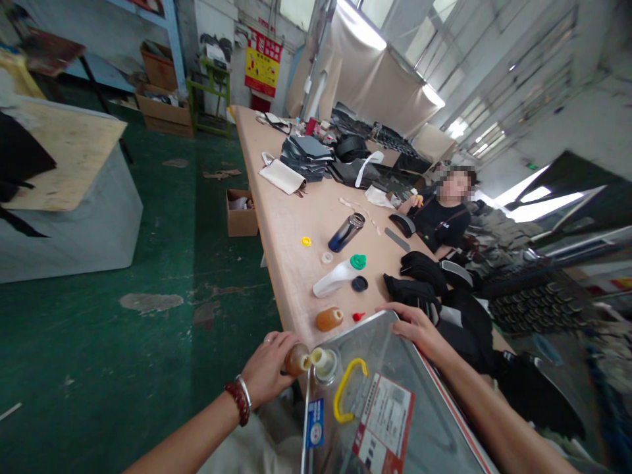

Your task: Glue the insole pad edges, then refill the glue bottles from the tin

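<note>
A large square metal can (pixel 395 368) with a yellow handle (pixel 345 388) and a spout sits tilted at the near end of the long table (pixel 291 224). My left hand (pixel 269 375) is closed round a small amber bottle (pixel 297 359), held on its side with its mouth at the can's spout (pixel 323 362). My right hand (pixel 415 328) rests on the can's far top edge, fingers curled over it. A second small amber bottle (pixel 328 318) lies on the table just beyond, with a small red cap (pixel 358 316) beside it.
Farther along the table lie a white squeeze bottle with a green cap (pixel 340 275), a dark lid (pixel 359 284), a metal flask (pixel 346 232), black gloves and shoe pieces (pixel 419 280). A person in black sits at the right. A cardboard box (pixel 241 212) stands on the green floor.
</note>
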Tool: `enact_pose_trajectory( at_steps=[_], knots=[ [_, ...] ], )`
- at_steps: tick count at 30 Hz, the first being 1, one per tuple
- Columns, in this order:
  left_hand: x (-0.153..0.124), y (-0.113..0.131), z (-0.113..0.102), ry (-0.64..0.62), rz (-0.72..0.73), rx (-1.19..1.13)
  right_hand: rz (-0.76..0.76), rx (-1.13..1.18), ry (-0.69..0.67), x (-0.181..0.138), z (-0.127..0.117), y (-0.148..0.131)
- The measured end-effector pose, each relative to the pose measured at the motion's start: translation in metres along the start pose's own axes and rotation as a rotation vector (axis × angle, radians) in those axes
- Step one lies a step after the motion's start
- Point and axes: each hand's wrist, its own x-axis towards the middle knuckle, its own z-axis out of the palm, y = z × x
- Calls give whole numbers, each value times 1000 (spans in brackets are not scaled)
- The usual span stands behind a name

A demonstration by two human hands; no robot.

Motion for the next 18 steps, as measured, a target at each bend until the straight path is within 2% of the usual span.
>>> enact_pose_trajectory(
  at_steps=[4,10,18],
  knots=[
    [-9,-5,-7,-49,36,-42,-12,34,-10,-2,-1,1],
    [-14,-17,-3,-31,-40,-48,-15,64,1,-5,-2,3],
    [14,-4,5,57,-80,-50,-4,99,2,-4,-1,2]
  ],
)
